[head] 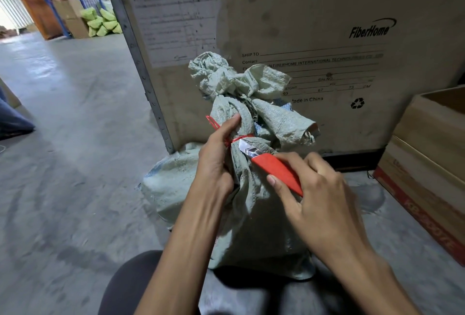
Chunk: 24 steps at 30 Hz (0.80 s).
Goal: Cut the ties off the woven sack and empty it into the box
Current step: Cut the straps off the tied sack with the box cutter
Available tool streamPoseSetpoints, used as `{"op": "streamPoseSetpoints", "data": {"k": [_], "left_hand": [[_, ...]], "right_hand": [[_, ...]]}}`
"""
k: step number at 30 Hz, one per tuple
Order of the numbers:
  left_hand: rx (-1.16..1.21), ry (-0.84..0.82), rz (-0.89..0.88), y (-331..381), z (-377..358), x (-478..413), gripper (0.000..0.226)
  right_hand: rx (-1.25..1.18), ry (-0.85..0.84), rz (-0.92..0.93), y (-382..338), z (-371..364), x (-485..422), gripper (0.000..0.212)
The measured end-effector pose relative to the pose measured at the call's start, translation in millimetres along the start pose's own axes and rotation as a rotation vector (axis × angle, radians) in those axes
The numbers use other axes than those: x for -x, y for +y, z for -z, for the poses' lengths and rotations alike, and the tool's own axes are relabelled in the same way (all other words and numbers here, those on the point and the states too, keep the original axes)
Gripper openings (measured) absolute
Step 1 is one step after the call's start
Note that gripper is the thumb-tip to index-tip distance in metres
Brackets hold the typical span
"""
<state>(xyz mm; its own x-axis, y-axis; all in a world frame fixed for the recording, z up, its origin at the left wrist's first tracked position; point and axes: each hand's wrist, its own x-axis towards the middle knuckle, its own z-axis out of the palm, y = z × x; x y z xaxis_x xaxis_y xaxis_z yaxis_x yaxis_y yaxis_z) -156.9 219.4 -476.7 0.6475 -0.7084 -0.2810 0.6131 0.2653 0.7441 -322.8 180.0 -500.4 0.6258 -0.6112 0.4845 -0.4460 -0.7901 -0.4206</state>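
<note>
Woven sack (pixel 251 189) at frame centre hides its contents; left hand (pixel 216 161) is clamped on its neck below the red tie (pixel 239 138). Right hand (pixel 319 196) is closed around a red knife (pixel 274 169), its rear end covered. Behind, the crate (pixel 314 13) reads "FiberHome", "SHIP TO", "Made in China".

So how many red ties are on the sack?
1 visible: the red tie wraps the woven sack neck, beside the left hand, at the red utility knife blade held by the right hand. Others may be hidden.

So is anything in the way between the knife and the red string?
No, nothing visible. The knife in the right hand has its blade tip right at the red tie around the sack's neck, while the left hand grips just beside it.
</note>
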Motion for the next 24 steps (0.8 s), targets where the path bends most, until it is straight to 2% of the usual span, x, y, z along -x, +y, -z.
{"op": "streamPoseSetpoints", "data": {"k": [4, 7, 12, 17, 20, 24], "left_hand": [[-0.006, 0.009, -0.002, -2.0, 1.0, -1.7, 0.009], [0.010, 0.019, 0.023, -1.5, 0.3, -0.6, 0.013], [-0.021, 0.077, -0.013, -2.4, -3.0, 3.0, 0.045], [-0.041, 0.106, -0.048, -4.3, -3.0, 2.4, 0.047], [-0.063, 0.125, -0.084, -6.5, -3.9, 1.9, 0.046], [-0.101, 0.139, -0.141, -8.5, -2.8, 0.4, 0.023]], "right_hand": [[0.000, 0.005, -0.021, -1.6, -1.3, 0.7, 0.036], [-0.019, 0.003, -0.031, -1.2, 0.6, 0.3, 0.036], [0.005, 0.030, -0.032, -1.0, 1.9, 2.2, 0.036], [0.048, 0.039, -0.020, -0.3, 0.3, 3.4, 0.038], [0.044, 0.031, -0.043, -2.0, -0.2, 4.2, 0.038], [0.076, 0.017, -0.082, -6.3, -4.1, 6.4, 0.039]]}}
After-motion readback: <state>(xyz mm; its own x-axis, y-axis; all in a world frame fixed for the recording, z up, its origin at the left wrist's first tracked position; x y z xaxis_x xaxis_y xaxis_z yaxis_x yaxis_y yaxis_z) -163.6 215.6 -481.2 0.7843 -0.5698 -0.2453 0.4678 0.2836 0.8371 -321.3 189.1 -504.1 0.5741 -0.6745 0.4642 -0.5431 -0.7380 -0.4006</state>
